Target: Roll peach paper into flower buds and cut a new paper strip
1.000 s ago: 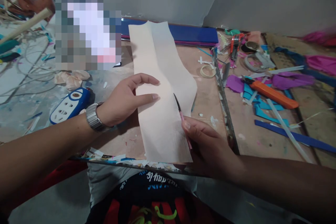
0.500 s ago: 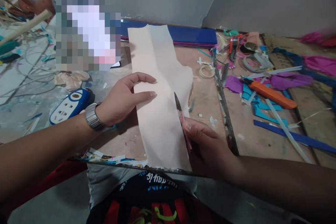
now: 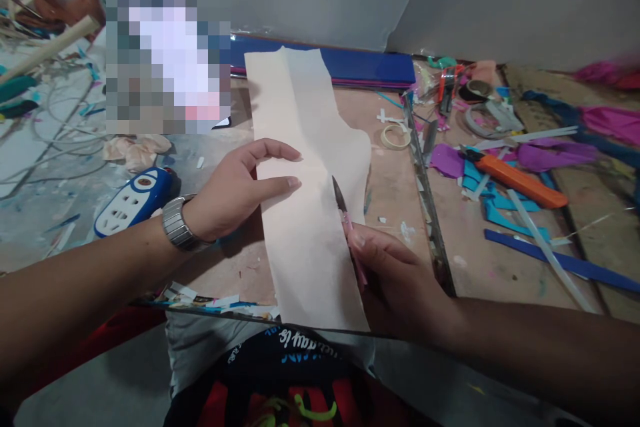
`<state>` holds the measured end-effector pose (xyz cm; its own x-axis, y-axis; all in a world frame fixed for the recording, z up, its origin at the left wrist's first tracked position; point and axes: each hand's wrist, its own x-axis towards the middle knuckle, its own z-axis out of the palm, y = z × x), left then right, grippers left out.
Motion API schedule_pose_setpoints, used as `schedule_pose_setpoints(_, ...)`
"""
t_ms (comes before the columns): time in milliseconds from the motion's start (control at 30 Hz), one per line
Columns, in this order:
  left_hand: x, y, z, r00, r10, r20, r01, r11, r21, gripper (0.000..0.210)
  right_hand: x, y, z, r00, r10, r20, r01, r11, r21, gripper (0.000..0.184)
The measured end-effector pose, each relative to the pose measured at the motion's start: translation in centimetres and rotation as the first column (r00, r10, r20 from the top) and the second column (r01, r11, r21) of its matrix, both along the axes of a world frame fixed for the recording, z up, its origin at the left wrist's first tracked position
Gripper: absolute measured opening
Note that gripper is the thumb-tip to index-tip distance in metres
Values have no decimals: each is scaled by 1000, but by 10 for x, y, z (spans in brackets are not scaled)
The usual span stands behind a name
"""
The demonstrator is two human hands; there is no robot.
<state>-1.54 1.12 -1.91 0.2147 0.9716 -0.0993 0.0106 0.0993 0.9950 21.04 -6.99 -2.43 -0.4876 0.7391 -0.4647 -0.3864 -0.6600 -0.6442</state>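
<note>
A long pale cream sheet (image 3: 313, 240), likely paper or thin foam, stretches from the back of the table to its front edge, with a crease in its upper part. My left hand (image 3: 240, 180) rests at its left edge, thumb and forefinger on top and apart; the other fingers are mostly hidden. In my right hand (image 3: 390, 267) is a pair of scissors (image 3: 344, 207) with pink handles. One dark blade lies over the sheet, pointing away from me, by the sheet's right edge. The other blade is hidden.
A blue-and-white power strip (image 3: 127, 203) lies left. At the right are an orange cutter (image 3: 523, 177), a tape roll (image 3: 395, 136) and coloured scraps (image 3: 505, 207). A blue stack (image 3: 370, 68) lies against the wall. A blurred patch covers the upper left.
The sheet's right bulge and lower end have shifted slightly to the right. Both hands and the scissors stay nearly where they were.
</note>
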Motion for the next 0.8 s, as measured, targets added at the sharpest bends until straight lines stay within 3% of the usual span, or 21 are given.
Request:
schedule_pose_setpoints(300,0,0,-1,1000,-6,-14,6,1000,12,33,-1,2,3,999,6,38,-5,1000,-7,38)
schedule_pose_setpoints(800,0,1,-1,1000,5,-1,-5,1000,25,31,-1,0,2,998,14,65,-13,1000,-7,41)
